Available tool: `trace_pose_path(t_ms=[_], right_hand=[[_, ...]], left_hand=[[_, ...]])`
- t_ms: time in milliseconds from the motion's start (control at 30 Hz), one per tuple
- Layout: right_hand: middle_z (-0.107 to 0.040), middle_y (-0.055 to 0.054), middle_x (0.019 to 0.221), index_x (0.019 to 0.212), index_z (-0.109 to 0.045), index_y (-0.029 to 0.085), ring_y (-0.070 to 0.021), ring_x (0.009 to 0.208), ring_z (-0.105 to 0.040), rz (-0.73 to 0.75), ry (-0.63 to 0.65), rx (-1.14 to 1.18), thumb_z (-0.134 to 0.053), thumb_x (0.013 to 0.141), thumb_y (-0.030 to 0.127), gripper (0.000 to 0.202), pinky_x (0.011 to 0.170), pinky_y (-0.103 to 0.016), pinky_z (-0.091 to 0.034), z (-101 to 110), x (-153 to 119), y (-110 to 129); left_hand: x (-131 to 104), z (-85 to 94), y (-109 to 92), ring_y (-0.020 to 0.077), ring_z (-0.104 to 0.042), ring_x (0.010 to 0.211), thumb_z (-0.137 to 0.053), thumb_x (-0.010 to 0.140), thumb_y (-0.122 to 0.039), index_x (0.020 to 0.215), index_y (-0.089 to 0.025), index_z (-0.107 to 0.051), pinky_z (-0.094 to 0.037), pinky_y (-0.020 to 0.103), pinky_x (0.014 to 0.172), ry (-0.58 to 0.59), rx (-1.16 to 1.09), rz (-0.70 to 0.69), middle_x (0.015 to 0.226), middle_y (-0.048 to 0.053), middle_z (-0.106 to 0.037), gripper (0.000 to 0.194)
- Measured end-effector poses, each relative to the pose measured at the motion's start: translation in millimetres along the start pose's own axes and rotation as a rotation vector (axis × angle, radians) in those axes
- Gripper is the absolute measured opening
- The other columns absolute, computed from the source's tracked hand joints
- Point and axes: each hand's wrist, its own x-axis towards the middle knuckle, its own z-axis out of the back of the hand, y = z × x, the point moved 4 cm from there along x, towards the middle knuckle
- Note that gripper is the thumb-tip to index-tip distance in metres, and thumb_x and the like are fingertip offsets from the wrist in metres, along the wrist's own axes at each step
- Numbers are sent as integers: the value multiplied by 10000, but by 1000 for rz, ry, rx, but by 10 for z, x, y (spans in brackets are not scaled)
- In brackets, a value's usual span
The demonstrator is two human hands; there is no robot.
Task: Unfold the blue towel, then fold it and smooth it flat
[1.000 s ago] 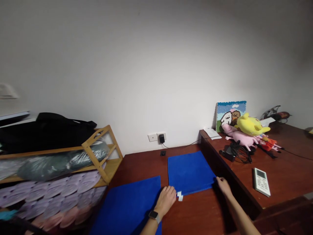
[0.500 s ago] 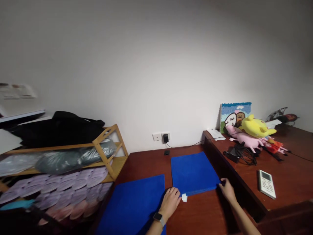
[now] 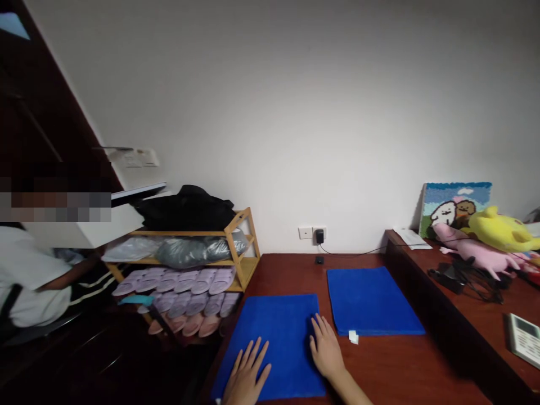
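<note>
Two blue towels lie flat on a red-brown wooden surface (image 3: 379,365). My left hand (image 3: 247,374) rests palm down, fingers spread, on the near left towel (image 3: 274,332). My right hand (image 3: 325,351) lies flat at that towel's right edge, fingers apart, holding nothing. The folded right towel (image 3: 371,301) lies just beyond my right hand, with a small white tag (image 3: 353,337) at its near edge. Neither hand touches it.
A raised wooden desk (image 3: 476,315) on the right carries plush toys (image 3: 493,236), cables, a framed picture and a remote (image 3: 525,339). A bamboo shoe rack (image 3: 198,264) with slippers stands at left. Another person in a white top (image 3: 29,281) sits at far left. A wall socket (image 3: 313,232) holds a charger.
Both hands have left the right towel and moved left onto the near left towel. The view has swung left, bringing the rack and the seated person into sight.
</note>
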Motion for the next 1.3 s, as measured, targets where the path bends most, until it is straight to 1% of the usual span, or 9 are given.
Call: trace_pose_path(t_ms=[167,567,633,733,833,900,1000,1200,1300], right_hand=[[-166,4,1675,1603,-272,205,-263,1571,-113,-101,126,-147,-249,1005,527,680,1296,-479,-119,-445,122,60],[-97,-36,1688,1613,-147,106,-239,1575,-81,-235,79,-241,-161,1014,495,715,1296,-446,-92,-506,857,-95],[-97,-37,1687,1612,-144,101,-230,1576,-81,-220,58,-236,-138,1010,508,727,1298,-444,-87,-584,855,-149],[-113,-49,1685,1610,-166,88,-233,1575,-90,-213,41,-249,-136,1007,483,722,1296,-448,-91,-647,836,-206],[-129,-64,1683,1607,-197,81,-240,1574,-91,-207,43,-265,-170,1001,450,710,1294,-455,-87,-670,844,-230],[-141,-77,1681,1603,-217,75,-245,1574,-94,-203,39,-249,-197,997,447,712,1294,-456,-89,-691,860,-242],[-158,-94,1677,1602,-224,68,-254,1572,-118,-199,10,-217,-207,995,452,718,1294,-465,-97,-729,881,-263],[-129,-54,1686,1615,-170,102,-235,1575,-96,-212,-3,-204,-136,1002,507,735,1298,-470,-97,-761,873,-287],[-108,-43,1688,1613,-166,101,-231,1576,-80,-222,19,-221,-143,1002,502,731,1300,-456,-84,-730,891,-268]], left_hand=[[-127,-52,39,268,-304,1524,-374,1022,-551,1573,-452,-207,-327,558,1235,26,-27,-30,1651,-63,-285,584],[-87,-124,142,304,-346,1508,-425,1011,-541,1576,-449,-212,-341,587,1220,46,-82,-55,1647,-29,-316,610],[98,-72,26,296,-359,1504,-398,1025,-528,1584,-415,-242,-352,578,1217,0,-83,-67,1643,-8,-340,591],[584,-6,-422,263,-356,1507,-352,1051,-469,1600,-335,-260,-354,527,1225,-88,-112,-149,1642,31,-361,573],[1111,-100,-932,251,-350,1511,-290,1063,-462,1580,-291,-339,-341,511,1230,-65,-149,-217,1628,51,-392,546],[1345,-221,-1065,246,-355,1508,-247,1066,-480,1565,-289,-374,-325,513,1235,-24,-164,-190,1619,55,-407,550],[1442,-366,-786,250,-326,1522,-228,1054,-541,1566,-307,-369,-287,526,1244,25,-140,-106,1636,53,-370,580],[1229,-312,650,276,-253,1548,-257,1023,-591,1590,-239,-313,-228,544,1248,55,37,211,1669,82,-269,669],[1207,-262,970,262,-253,1548,-255,1025,-574,1598,-213,-293,-224,508,1255,63,62,232,1675,72,-253,678]])
